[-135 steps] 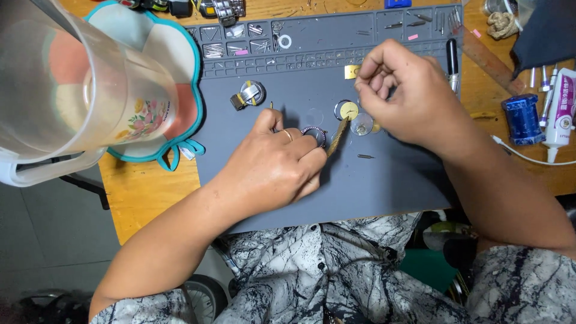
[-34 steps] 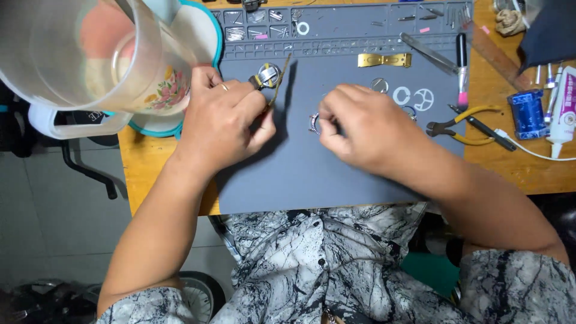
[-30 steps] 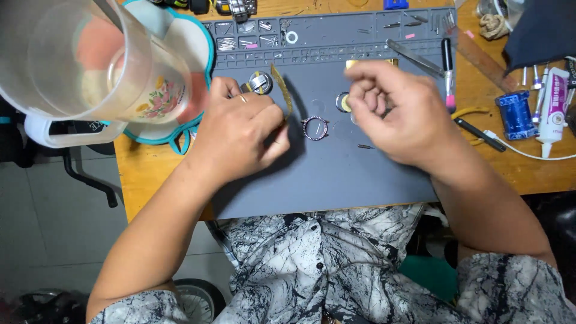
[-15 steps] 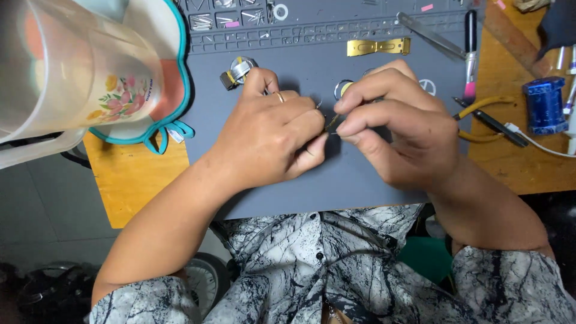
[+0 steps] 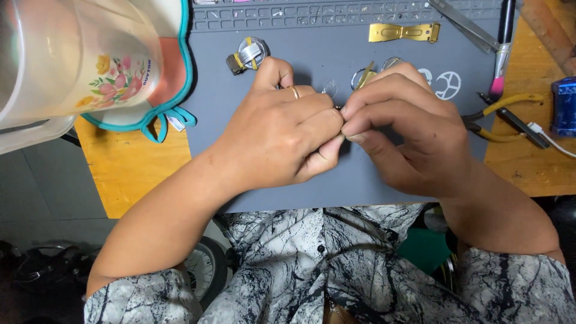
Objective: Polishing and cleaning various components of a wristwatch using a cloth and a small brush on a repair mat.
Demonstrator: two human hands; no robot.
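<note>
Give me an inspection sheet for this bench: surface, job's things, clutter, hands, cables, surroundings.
Surface: grey work mat on a wooden table.
Job's things: tiny dark part pinched between both hands, mostly hidden.
Clutter: gold clasp, metal rings, round watch case, yellow-handled pliers, plastic jug.
Hands: left hand and right hand meet fingertip to fingertip.
Cables: white cable at right edge.
Surroundings: a wheel below the table.
</note>
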